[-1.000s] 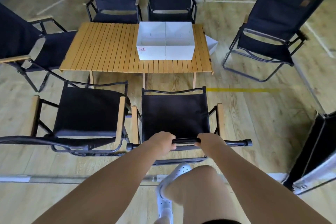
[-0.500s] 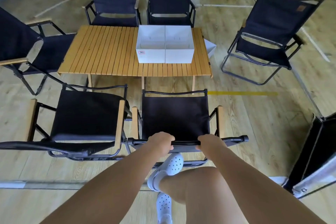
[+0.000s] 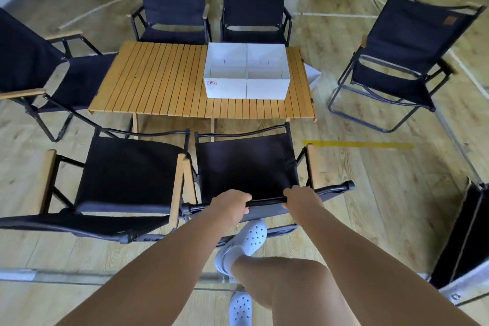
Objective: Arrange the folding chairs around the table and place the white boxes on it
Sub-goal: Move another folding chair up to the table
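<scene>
A black folding chair (image 3: 247, 167) stands at the near side of the slatted wooden table (image 3: 164, 82). My left hand (image 3: 231, 204) and my right hand (image 3: 301, 198) both grip the black top bar of its backrest. My raised foot in a pale clog (image 3: 244, 242) touches the chair's lower frame. Two white boxes (image 3: 246, 71) sit side by side on the table's right half. Another black chair (image 3: 124, 174) stands just left of the held one. Two more chairs (image 3: 211, 0) face the table's far side, and one (image 3: 39, 66) stands at its left end.
A further black chair (image 3: 404, 61) stands apart on the right, angled toward the table. A white box (image 3: 312, 77) lies on the floor by the table's right end. A folded black item (image 3: 465, 235) leans at the right edge. More frames stand at the back.
The held chair has slid forward toward the table, close beside the left chair. My raised foot has come up against its lower frame. Both hands keep their grip.
</scene>
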